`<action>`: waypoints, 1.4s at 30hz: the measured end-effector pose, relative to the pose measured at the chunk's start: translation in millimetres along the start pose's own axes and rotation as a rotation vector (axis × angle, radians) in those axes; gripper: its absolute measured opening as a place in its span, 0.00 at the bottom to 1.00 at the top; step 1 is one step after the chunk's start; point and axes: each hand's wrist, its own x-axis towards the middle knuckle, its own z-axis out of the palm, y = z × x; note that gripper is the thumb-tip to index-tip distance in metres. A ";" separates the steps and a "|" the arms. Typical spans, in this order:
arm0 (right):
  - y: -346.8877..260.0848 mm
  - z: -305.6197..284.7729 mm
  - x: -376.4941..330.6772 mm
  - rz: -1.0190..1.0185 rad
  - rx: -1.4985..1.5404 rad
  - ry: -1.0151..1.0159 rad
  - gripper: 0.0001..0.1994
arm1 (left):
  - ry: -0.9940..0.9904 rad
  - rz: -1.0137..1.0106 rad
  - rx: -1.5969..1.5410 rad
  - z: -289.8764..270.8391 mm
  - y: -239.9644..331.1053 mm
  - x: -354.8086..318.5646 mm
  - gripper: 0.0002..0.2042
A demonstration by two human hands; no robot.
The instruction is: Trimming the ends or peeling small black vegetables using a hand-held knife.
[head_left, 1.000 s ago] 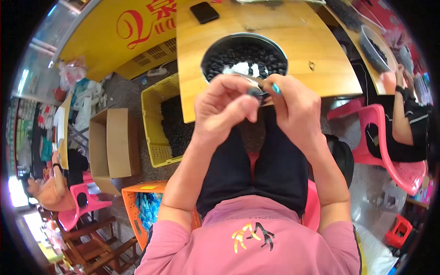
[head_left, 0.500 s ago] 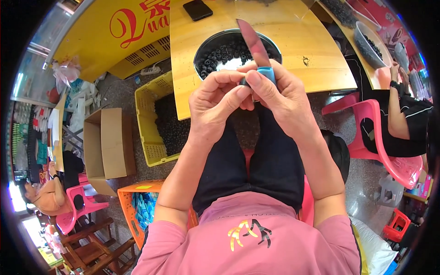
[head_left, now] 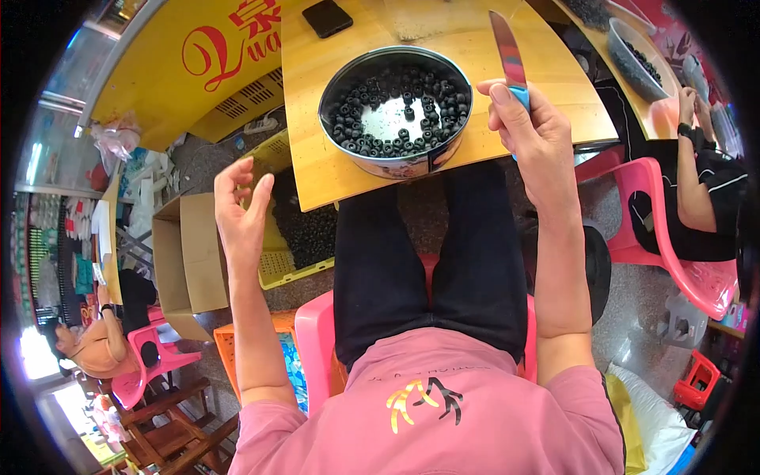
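Observation:
My right hand [head_left: 537, 146] is closed round the blue handle of a knife [head_left: 507, 49], whose blade points up and away from me over the table. Fingers apart and slightly curled, my left hand [head_left: 244, 210] holds nothing that I can see. It is above the near left side of a yellow plastic crate [head_left: 273, 273] on the floor, where many small black round pieces [head_left: 305, 229] lie. Between my hands, a round metal tin [head_left: 396, 168] stands at the table's near edge. More black ring-like pieces [head_left: 405, 146] with pale centres lie in it, around a shiny bare patch of its bottom.
The wooden table [head_left: 507, 134] carries a black phone [head_left: 327, 18] at its far left. A cardboard box [head_left: 194, 253] and an orange crate [head_left: 226, 356] with blue packets stand at my left. Another person [head_left: 697, 198] sits at the right near a pink chair [head_left: 657, 206]; one more sits far left.
My hands have parted from in front of the tin. The left moved left over the crate and opened; the right moved right with the knife. The tin's contents are now uncovered.

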 end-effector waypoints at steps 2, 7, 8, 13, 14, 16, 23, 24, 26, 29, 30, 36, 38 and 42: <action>1.6 -0.2 -0.3 -0.032 -0.017 -0.001 0.13 | -0.095 0.097 -0.037 11.8 29.5 18.2 0.12; -2.8 -2.5 -2.1 -0.087 -0.044 -0.032 0.11 | -0.414 0.714 0.218 75.1 80.6 65.8 0.10; -2.3 -2.1 -2.8 -0.089 -0.044 -0.030 0.11 | -0.415 0.716 0.218 90.6 82.5 70.7 0.10; -3.3 -0.8 -4.0 -0.117 -0.020 -0.049 0.12 | -0.927 0.461 0.587 138.8 87.9 87.4 0.13; -5.0 -0.6 -4.2 -0.115 -0.031 -0.058 0.12 | -0.951 0.437 0.542 142.5 87.6 89.5 0.12; -5.8 0.2 -4.2 -0.104 -0.024 -0.061 0.13 | -0.894 0.495 0.392 144.8 78.3 88.5 0.11; 13.7 6.3 0.7 0.022 0.013 -0.089 0.13 | -0.757 0.145 -0.327 117.2 106.9 62.3 0.09; 12.6 12.0 -1.3 0.039 0.066 -0.109 0.14 | -0.702 0.162 -0.345 111.0 113.1 56.2 0.09; 6.2 15.5 -4.9 0.159 0.116 -0.190 0.14 | -0.617 0.178 -0.377 103.4 124.4 43.7 0.09; 12.1 19.1 -6.6 0.146 0.159 -0.219 0.13 | -0.441 0.426 -0.313 104.5 130.5 34.9 0.11; 8.8 19.6 -7.5 0.146 0.158 -0.223 0.13 | -0.448 0.464 -0.290 102.6 129.7 34.7 0.11; 1.8 21.2 -12.4 0.192 0.344 -0.200 0.11 | -0.380 0.223 -0.757 114.1 115.1 15.8 0.10; 0.7 21.3 -13.3 0.211 0.361 -0.204 0.11 | -0.329 0.256 -0.721 117.0 115.4 8.7 0.10; 2.9 25.8 -15.7 0.198 0.356 -0.175 0.10 | -0.286 0.238 -0.739 117.5 112.4 -0.6 0.10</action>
